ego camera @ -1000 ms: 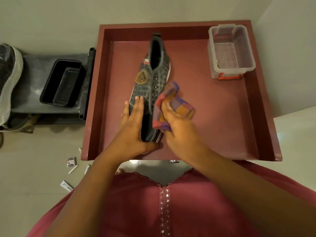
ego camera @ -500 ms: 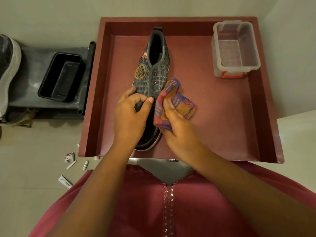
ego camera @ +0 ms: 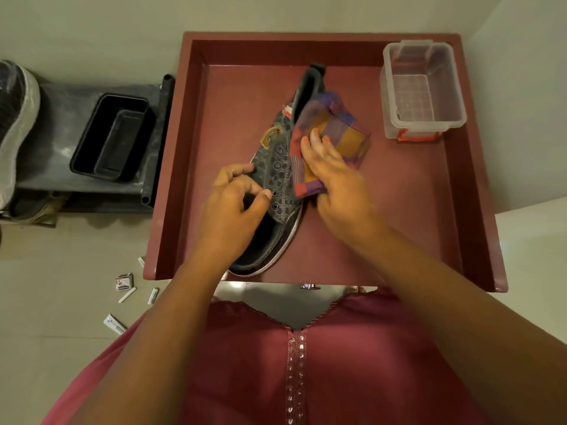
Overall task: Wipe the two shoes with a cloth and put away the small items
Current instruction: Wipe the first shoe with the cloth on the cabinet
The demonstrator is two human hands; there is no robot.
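Observation:
A dark patterned shoe (ego camera: 277,167) lies in the red tray (ego camera: 399,225), toe toward me and heel pointing away. My left hand (ego camera: 233,213) grips the shoe's front part, thumb on its upper. My right hand (ego camera: 337,182) presses a checked purple and orange cloth (ego camera: 331,130) against the shoe's right side near the opening. A second shoe (ego camera: 15,124) with a white sole lies at the far left on a grey stand. Several small items (ego camera: 125,289), a little box and small tubes, lie on the floor by the tray's near left corner.
A clear plastic box (ego camera: 423,90) with a red latch stands in the tray's far right corner. A black rectangular bin (ego camera: 113,136) sits on the grey stand (ego camera: 61,118) left of the tray. Walls close in behind and to the right.
My right hand has slid the cloth away from me along the shoe, from its middle toward the heel opening. The shoe's heel has swung right, and my left hand has shifted on its front.

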